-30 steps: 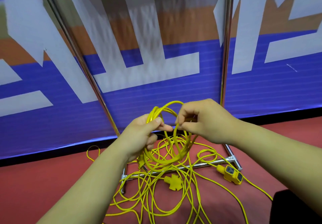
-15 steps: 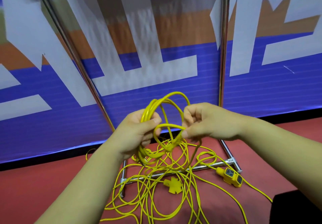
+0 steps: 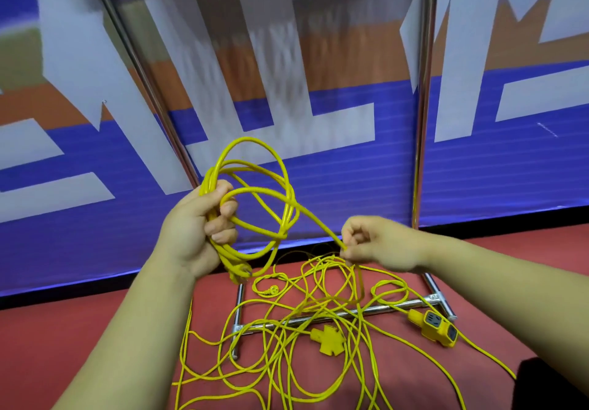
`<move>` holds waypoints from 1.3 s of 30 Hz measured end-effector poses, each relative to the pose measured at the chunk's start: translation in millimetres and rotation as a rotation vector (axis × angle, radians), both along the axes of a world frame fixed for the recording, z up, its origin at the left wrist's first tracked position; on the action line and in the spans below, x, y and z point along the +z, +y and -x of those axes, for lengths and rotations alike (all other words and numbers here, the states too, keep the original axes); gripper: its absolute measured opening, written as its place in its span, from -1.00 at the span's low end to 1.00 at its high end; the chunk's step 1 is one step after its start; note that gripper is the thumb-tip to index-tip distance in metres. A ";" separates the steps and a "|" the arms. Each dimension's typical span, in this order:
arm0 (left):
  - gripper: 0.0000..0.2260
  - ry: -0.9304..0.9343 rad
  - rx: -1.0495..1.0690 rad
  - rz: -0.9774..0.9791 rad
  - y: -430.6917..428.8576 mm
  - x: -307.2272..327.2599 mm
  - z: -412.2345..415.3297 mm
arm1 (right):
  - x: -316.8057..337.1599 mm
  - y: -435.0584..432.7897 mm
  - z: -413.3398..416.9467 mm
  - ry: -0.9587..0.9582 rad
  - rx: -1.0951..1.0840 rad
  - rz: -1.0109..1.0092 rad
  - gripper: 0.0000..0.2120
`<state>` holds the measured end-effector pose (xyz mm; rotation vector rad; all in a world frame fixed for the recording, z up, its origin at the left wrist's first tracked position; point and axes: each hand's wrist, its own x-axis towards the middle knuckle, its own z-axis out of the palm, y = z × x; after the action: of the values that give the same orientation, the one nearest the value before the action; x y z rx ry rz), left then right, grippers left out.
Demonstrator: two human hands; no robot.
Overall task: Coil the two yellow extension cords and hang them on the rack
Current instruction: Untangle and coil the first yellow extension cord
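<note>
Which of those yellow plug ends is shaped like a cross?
The cross-shaped socket block lying on the red floor in the middle of the loose cord. The other socket, to its right by the rack's base bar, is a long block.

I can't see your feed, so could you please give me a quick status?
Left hand grips coil. Right hand pinches the cord's run. Loose cord tangled across rack base.

A blue, white and orange banner stands behind a red floor.
</note>
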<state>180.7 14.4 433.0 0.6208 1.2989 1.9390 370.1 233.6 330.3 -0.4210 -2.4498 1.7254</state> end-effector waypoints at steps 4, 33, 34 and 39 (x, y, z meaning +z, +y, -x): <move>-0.84 0.236 0.044 0.271 -7.2 -14.2 6.7 | 29.5 4.7 2.3 0.224 -0.358 0.171 -0.88; -0.84 -0.113 -0.370 0.326 35.4 -28.2 -63.7 | 70.2 -5.2 -3.5 0.394 -0.463 -0.174 -0.96; -0.84 -0.125 -0.373 0.330 35.8 -26.5 -63.3 | 68.6 -3.6 -4.6 0.377 -0.459 -0.197 -0.97; -0.61 -0.183 -0.414 0.288 34.7 -27.4 -61.4 | 61.9 -6.6 -5.6 0.335 -0.400 -0.339 -0.97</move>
<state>242.1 49.1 405.6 0.5062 1.1951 1.4079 375.7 227.0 392.2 -0.4925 -2.1721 1.0981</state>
